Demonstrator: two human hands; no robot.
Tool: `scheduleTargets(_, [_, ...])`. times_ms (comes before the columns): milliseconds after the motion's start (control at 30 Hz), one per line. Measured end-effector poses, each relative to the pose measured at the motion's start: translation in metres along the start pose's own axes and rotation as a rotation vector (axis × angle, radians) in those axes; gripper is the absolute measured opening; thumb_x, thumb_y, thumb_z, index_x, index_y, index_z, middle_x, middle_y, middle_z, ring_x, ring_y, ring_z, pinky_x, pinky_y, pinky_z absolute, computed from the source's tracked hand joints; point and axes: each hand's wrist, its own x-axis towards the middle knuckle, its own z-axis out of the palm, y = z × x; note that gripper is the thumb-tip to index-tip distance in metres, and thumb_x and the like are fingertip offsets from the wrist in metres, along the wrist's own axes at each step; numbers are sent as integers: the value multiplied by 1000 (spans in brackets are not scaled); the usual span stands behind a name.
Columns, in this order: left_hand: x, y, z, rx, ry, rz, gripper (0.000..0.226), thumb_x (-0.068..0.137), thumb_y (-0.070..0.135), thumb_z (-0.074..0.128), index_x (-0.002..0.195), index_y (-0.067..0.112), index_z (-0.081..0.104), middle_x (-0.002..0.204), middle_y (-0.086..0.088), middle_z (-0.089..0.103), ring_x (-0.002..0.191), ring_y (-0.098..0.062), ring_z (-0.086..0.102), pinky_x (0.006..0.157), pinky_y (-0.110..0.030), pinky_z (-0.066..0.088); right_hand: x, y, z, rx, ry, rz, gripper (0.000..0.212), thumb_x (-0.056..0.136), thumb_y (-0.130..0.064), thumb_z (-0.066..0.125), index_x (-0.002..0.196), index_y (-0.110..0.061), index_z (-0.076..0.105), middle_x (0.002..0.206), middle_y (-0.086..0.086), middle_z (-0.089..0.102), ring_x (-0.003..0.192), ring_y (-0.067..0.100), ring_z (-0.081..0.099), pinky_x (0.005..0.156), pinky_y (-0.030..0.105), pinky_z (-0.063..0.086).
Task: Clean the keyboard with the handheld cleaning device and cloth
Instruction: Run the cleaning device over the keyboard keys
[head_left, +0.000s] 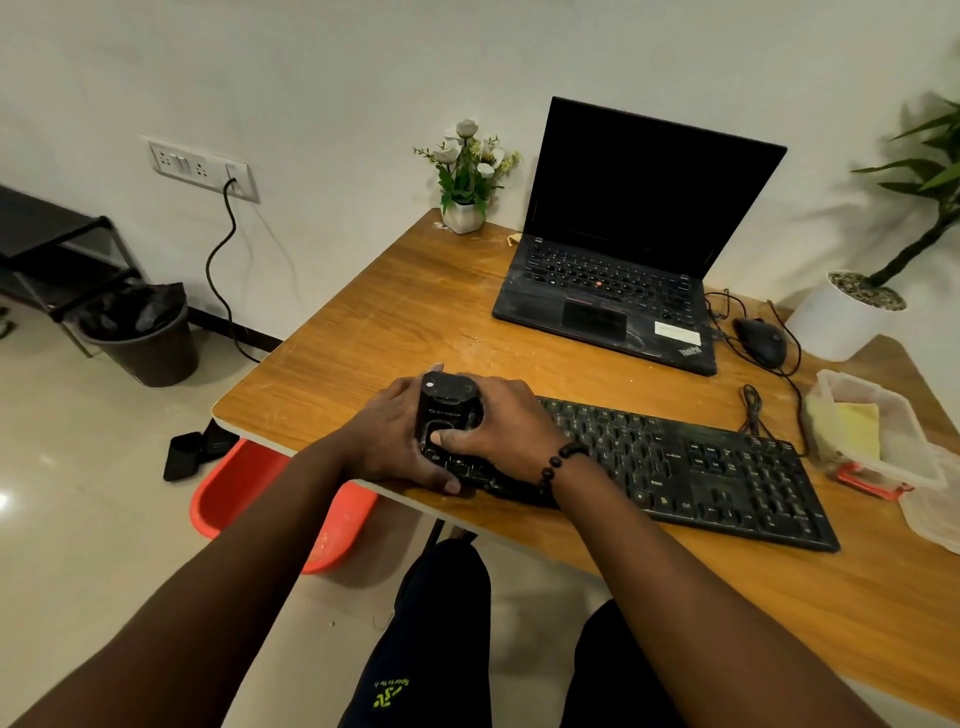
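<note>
A black keyboard (691, 467) lies along the near edge of the wooden table (415, 312). A small black handheld cleaning device (448, 402) stands upright on the keyboard's left end. My left hand (395, 439) wraps around its left side, thumb resting down by the keyboard's corner. My right hand (506, 428) grips its right side, thumb pressed on the device's front near the base. A yellow cloth (852, 428) lies inside a clear plastic container (878, 436) at the right of the table.
An open black laptop (623, 260) sits at the back, a wired mouse (761, 340) to its right, a small flower pot (465, 208) at the back corner. A red tub (234, 499) and dustbin (145, 338) stand on the floor to the left.
</note>
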Motion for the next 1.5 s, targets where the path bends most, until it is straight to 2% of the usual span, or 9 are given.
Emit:
scheduleTargets(67, [1,-4,0,12,-31,4,134,48,96,57,157,29,16,165,6,6,152,-13,-7,123,-37,5,2,-1,-1,-65,-44,-16,47,75,-31,78,118,-24,60,101,-7,66,89,11,61,75,31,55])
scheduleTargets(267, [-1,-7,-7,-69,-119,-115,162,37,89,74,154,29,-21,164,4,6,150,-15,2,123,-44,14,-3,9,-25,-278,-167,-44,45,74,-39,78,114,-28,60,99,-8,65,88,13,58,71,30,51])
scheduleTargets(467, [1,-7,-18,-84,-207,-137,164,37,81,81,150,34,-29,163,5,3,150,-18,0,123,-46,12,-3,7,-37,-321,-209,-20,46,74,-41,78,114,-27,60,91,-13,62,88,12,60,71,28,51])
scheduleTargets(600, [2,-4,-16,-28,-220,-71,149,42,86,75,155,40,-11,162,12,-19,148,-13,-12,123,-43,2,2,-3,-18,-360,-113,-75,52,75,-41,76,123,-28,58,90,-8,63,84,14,58,59,25,42])
scheduleTargets(733, [2,-6,-9,-86,-186,-11,120,45,88,71,147,53,20,166,6,3,152,-18,-12,124,-40,0,8,-9,-1,-301,-51,-112,55,76,-38,76,127,-31,56,96,-7,67,82,12,57,63,28,41])
scheduleTargets(900, [-1,-6,-18,-21,-130,24,137,38,97,60,152,45,5,164,8,-2,149,-11,-18,123,-44,0,10,-5,-5,-117,-134,-16,52,73,-37,79,120,-26,60,99,-8,68,87,11,63,74,34,56])
scheduleTargets(1033, [-1,1,-15,0,-182,-14,135,35,99,56,146,53,-5,164,6,-14,149,-15,-12,123,-45,2,12,-11,-26,-308,-317,-66,46,72,-41,79,109,-22,62,91,-5,66,83,13,60,70,32,54])
scheduleTargets(1200, [4,-12,-16,62,-189,-38,153,31,101,56,155,24,11,156,-1,18,145,-20,9,121,-50,16,22,-15,-31,-264,-147,-67,43,71,-43,78,105,-23,62,93,-5,68,85,13,62,75,39,56])
scheduleTargets(1500, [5,-12,-18,97,-211,33,147,35,101,52,157,28,12,162,1,10,148,-22,2,122,-47,8,21,-11,-3,7,-42,38,45,70,-29,81,110,-22,60,97,-5,68,88,13,64,78,38,57])
